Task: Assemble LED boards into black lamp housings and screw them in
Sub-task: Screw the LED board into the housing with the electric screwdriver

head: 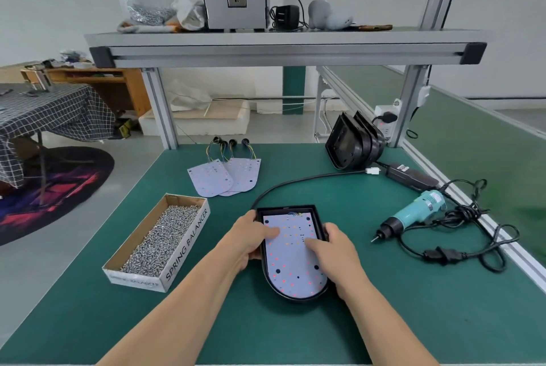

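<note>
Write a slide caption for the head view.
Left hand and right hand hold a black lamp housing, thumbs on its LED board; screw box left, electric screwdriver right.

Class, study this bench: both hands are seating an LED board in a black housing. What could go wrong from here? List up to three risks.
1. The left hand and right hand press thumbs on the LED board; force on LEDs might damage them.
2. Wires at its top edge may get pinched against the housing.
3. The screwdriver lies beside tangled cord, which could snag when lifted.
</note>
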`<state>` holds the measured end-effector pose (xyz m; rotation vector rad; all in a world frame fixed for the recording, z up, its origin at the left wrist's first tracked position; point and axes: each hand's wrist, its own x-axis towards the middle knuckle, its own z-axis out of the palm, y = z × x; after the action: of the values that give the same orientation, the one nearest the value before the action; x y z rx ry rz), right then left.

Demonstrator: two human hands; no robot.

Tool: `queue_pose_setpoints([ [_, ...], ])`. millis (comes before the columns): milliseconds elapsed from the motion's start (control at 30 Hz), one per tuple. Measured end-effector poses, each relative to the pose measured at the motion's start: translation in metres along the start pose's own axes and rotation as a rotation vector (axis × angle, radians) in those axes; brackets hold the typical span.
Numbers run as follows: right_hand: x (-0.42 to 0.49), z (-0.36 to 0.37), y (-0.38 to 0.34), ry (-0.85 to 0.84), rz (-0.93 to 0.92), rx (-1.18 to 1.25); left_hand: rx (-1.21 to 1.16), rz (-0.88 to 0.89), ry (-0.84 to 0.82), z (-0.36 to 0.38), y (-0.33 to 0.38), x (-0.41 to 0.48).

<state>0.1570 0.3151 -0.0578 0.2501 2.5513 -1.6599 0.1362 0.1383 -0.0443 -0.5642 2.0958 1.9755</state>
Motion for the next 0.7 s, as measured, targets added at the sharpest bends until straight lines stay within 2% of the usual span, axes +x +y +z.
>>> queue_pose_setpoints([
  [133, 0.005, -0.003, -0.005, -0.027, 0.060, 0.037, 0.084, 0.024, 0.024, 0.000, -0.001, -0.005],
  [233, 0.005, -0.003, -0.003, -0.026, 0.062, 0.042, 0.406, 0.107, 0.060, -0.008, 0.006, -0.016],
  [300, 0.005, -0.002, -0.001, -0.026, 0.065, 0.054, 0.633, 0.219, 0.180, -0.031, 0.021, -0.024],
  [367, 0.006, -0.002, 0.000, -0.020, 0.066, 0.061, 0.739, 0.311, 0.366, -0.072, 0.040, -0.029],
  [433, 0.006, -0.002, 0.001, -0.022, 0.053, 0.055, 0.995, 0.323, 0.522, -0.120, 0.058, -0.036],
  [467, 0.007, -0.002, 0.001, -0.025, 0.048, 0.050, 1.135, 0.290, 0.513, -0.141, 0.063, -0.039],
  [500, 0.007, -0.002, 0.001, -0.026, 0.044, 0.045, 1.253, 0.225, 0.428, -0.156, 0.063, -0.041],
  [600, 0.007, -0.002, 0.001, -0.036, 0.040, 0.036, 1.438, 0.044, 0.066, -0.171, 0.044, -0.042],
  [633, 0.007, -0.002, 0.001, -0.036, 0.040, 0.033, 1.487, 0.046, 0.023, -0.171, 0.034, -0.040],
  [700, 0.006, -0.003, 0.001, -0.028, 0.035, 0.037, 1.504, 0.162, 0.065, -0.171, 0.019, -0.033],
])
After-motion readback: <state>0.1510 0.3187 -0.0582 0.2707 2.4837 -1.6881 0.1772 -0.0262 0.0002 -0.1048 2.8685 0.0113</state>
